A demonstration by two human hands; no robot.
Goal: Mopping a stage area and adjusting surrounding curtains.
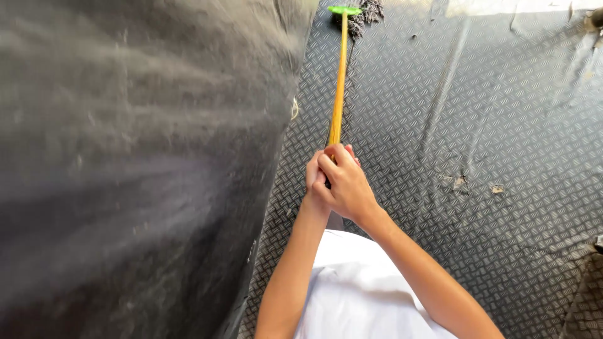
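Head view: my right hand (345, 185) and left hand (314, 179) curl tight around the yellow mop handle (338, 94); its green head (345, 10) rests far ahead on the patterned floor (490, 113), beside a dark wall (138, 157).

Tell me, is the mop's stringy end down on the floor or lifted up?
Down, it seems. The mop slants from both hands to its grey strands, which lie spread on the patterned floor covering.
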